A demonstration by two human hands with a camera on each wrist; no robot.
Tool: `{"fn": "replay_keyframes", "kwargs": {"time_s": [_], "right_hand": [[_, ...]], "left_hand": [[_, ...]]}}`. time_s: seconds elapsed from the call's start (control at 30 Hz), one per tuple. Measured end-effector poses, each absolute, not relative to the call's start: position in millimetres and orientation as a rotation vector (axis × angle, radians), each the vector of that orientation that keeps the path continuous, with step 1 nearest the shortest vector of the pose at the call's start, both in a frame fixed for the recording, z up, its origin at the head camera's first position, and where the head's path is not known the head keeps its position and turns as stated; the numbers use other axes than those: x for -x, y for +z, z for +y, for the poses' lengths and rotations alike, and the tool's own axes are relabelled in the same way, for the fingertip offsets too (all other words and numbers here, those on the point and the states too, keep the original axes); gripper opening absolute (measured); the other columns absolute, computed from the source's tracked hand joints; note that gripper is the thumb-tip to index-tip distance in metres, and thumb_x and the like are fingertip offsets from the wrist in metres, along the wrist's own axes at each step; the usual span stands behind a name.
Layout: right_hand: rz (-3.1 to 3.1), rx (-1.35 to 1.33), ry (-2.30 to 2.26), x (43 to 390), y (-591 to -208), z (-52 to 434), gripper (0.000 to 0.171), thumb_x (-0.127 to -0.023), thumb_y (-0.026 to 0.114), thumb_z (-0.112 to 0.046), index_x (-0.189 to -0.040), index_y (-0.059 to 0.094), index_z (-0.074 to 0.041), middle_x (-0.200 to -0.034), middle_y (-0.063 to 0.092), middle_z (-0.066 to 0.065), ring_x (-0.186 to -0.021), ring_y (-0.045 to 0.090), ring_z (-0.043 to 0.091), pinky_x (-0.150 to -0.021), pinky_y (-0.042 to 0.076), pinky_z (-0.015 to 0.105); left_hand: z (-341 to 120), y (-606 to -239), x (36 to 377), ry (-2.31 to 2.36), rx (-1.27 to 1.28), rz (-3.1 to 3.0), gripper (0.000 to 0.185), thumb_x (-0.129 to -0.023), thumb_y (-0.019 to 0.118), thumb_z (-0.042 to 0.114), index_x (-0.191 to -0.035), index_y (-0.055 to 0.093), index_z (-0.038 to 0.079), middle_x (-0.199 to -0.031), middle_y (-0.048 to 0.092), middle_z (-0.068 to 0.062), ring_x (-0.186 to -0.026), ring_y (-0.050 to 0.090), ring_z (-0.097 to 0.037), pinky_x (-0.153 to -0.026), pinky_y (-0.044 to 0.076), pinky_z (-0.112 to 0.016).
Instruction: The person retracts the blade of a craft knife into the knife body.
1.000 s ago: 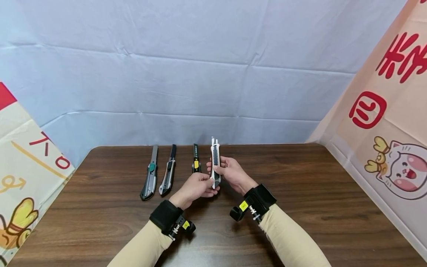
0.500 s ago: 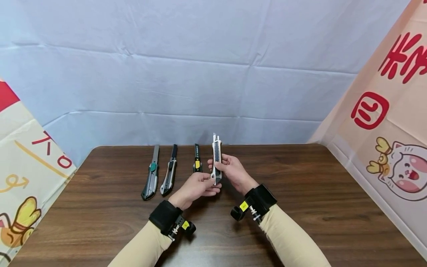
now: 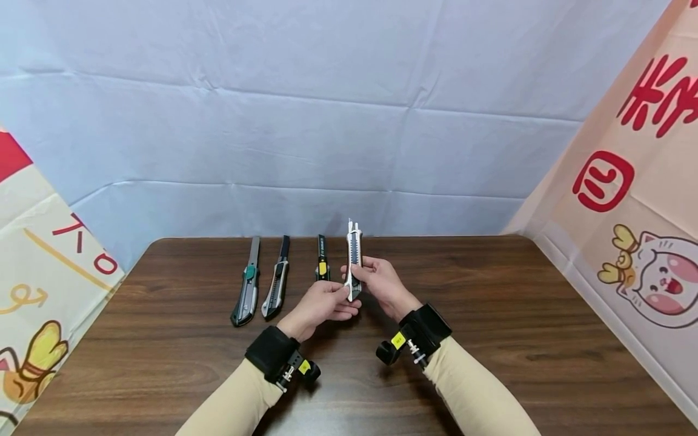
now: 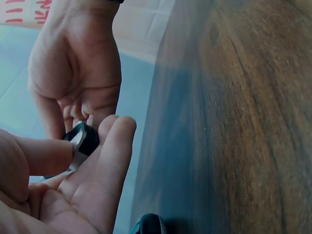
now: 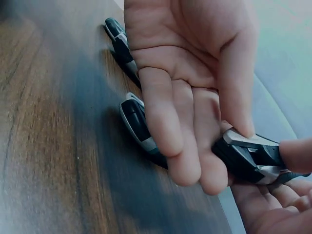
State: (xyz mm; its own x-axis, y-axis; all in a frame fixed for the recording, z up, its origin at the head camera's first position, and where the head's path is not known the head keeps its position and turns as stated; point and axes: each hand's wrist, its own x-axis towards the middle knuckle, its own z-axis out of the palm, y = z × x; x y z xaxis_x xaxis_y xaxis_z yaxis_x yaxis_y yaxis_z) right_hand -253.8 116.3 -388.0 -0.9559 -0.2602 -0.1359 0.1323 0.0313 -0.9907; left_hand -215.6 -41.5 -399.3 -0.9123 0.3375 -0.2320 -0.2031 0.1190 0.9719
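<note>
- Holding a white knife (image 3: 353, 260) above the counter (image 3: 491, 315), blade end pointing away, both hands share it.
- Right hand (image 3: 382, 283) curls round its middle.
- Left hand (image 3: 322, 306) pinches its near end with thumb and fingertips.
- Three more knives lie just left: yellow knife (image 3: 321, 259), grey knife (image 3: 275, 286), green knife (image 3: 246, 284).

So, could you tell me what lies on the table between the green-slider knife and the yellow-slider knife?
One grey-and-black utility knife lies between the green-slider knife and the yellow-slider knife, seen in the head view.
</note>
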Motion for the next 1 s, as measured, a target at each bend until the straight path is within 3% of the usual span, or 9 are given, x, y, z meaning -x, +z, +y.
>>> {"fn": "replay_keyframes", "kwargs": {"time_s": [0.3,1.0], "right_hand": [[2.009,0.145,-1.991,252.5,-385.5,117.1,0.041,-0.1,0.051,-0.008,-0.139,0.047,0.003,-0.131,0.061,0.022,-0.107,0.065,0.016,-0.086,0.055,0.025],[1.999,0.172,-1.98,251.5,-386.9,116.1,0.046,-0.097,0.051,0.001,-0.143,0.041,0.005,-0.135,0.058,0.023,-0.106,0.064,0.012,-0.083,0.053,0.022]], "left_hand": [[-38.6,-398.7,213.8,1.858,-0.117,2.08,0.033,-0.104,0.045,0.014,-0.12,0.062,-0.008,-0.106,0.071,-0.025,-0.082,0.071,-0.013,-0.079,0.061,-0.029],[-40.3,-397.9,213.7,1.843,-0.069,2.085,0.033,-0.104,0.045,0.017,-0.12,0.062,-0.007,-0.105,0.071,-0.023,-0.082,0.071,-0.013,-0.078,0.061,-0.029]]}}
